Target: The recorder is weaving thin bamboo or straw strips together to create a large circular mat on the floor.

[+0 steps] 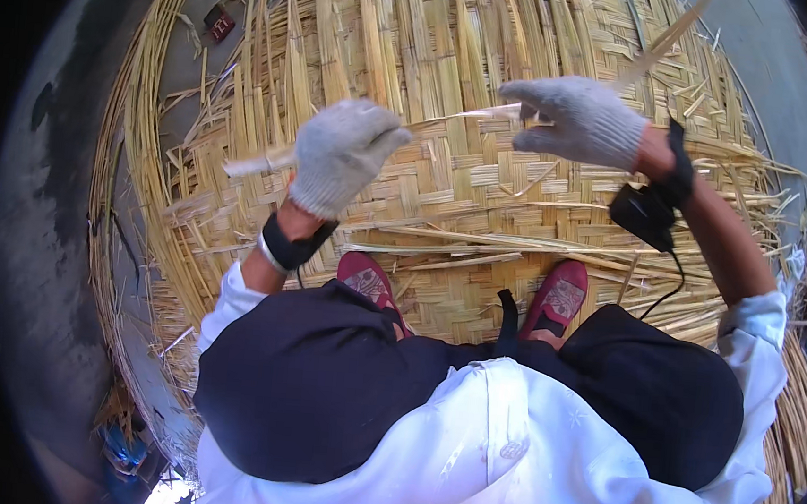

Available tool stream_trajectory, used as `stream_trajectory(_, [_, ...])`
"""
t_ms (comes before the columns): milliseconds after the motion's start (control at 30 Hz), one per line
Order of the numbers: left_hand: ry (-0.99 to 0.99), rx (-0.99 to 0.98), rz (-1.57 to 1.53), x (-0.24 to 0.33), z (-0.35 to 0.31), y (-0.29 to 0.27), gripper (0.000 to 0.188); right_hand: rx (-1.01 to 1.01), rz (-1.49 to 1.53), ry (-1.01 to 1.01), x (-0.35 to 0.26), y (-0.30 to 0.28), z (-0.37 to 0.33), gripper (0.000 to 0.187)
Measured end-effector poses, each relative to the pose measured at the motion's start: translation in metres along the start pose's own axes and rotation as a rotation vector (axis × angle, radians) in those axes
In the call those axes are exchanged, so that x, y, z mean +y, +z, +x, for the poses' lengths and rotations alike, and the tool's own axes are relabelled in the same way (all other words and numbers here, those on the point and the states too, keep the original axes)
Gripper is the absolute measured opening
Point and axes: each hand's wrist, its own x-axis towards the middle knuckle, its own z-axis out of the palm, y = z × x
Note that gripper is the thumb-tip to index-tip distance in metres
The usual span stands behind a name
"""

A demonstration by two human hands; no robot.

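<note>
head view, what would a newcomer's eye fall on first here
The broad woven mat of yellowish flat plant strips fills the middle and top. Over it, the left hand and right hand wear whitish knitted gloves, with a thin pale flat strip running between them. Below, two dark pink shoes with grey patterned tops rest on the mat.

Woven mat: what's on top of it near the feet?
Two red shoes stand on the woven mat, with loose strips lying near them; the weave beneath the shoes is hidden.
</note>
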Motion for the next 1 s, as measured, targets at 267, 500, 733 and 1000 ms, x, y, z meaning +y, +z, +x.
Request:
stream_trajectory(267, [0.252, 0.012, 0.296, -0.022, 0.044, 0.008, 0.008, -0.017, 0.166, 0.139, 0.030, 0.040, 0.023, 0.024])
stream_trajectory(500, [0.243, 0.209, 0.067, -0.014, 0.058, 0.081, 0.013, 0.270, 0.500, 0.797, 0.134, 0.051, -0.025, 0.022])
stream_trajectory(733, [-0.310, -0.852, -0.605, 0.017, 0.005, 0.069, 0.025, 0.121, -0.006, 0.187, 0.070, 0.084, -0.072, 0.014])
stream_trajectory(1000, [-0.394, -1.360, -0.789, 0.029, -0.098, 0.069, 0.029, 0.027, -0.269, -0.134, 0.011, 0.142, -0.069, 0.008])
